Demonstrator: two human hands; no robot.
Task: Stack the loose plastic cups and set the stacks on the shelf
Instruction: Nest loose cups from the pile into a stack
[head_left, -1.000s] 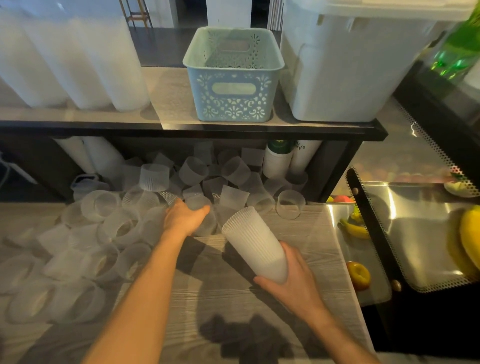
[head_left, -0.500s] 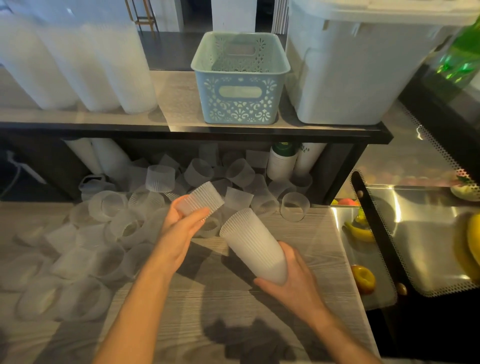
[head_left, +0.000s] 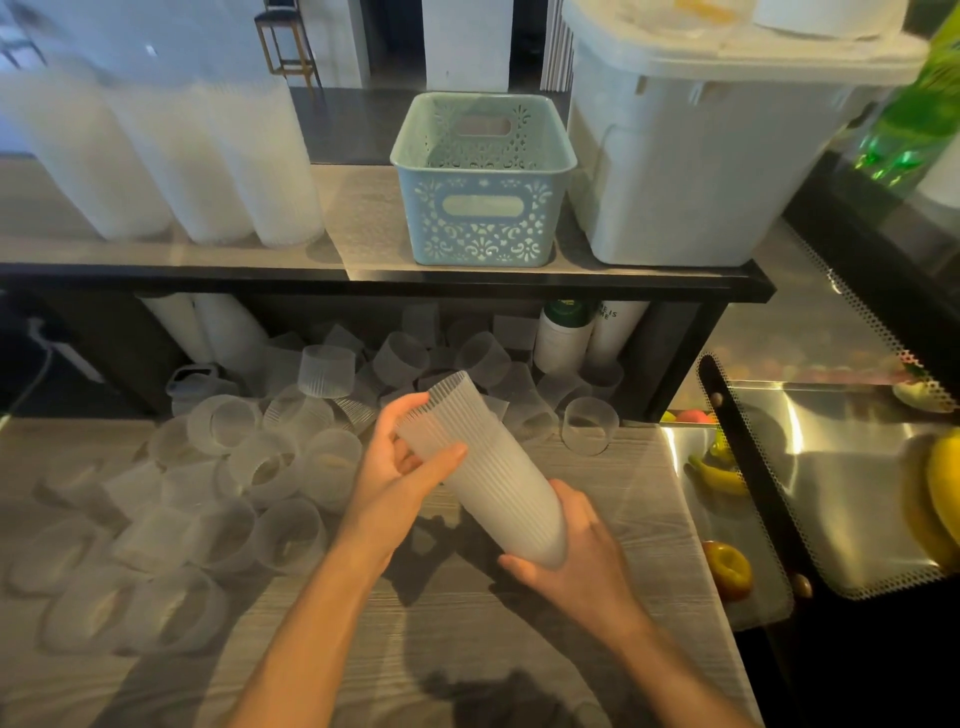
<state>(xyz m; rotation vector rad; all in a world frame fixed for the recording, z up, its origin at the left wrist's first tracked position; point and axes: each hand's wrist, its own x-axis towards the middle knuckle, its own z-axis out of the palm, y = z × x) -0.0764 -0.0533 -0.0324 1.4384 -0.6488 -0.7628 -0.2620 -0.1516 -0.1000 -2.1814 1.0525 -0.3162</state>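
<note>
Right hand (head_left: 582, 561) grips the cup stack (head_left: 498, 483) base; left hand (head_left: 400, 467) grips its top cup (tilted, above bare table (head_left: 467, 649)). Loose cups (head_left: 234, 493) crowd the left, below the shelf (head_left: 363, 283) edge.

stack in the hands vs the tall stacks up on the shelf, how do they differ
The stack in the hands is short and tilted, its open end pointing up and away; the tall stacks on the shelf are much longer and lean in a row. The held stack is gripped by the left hand near its top and the right hand at its base; the shelf stacks rest untouched. Both are ribbed, frosted plastic cups nested together.
</note>
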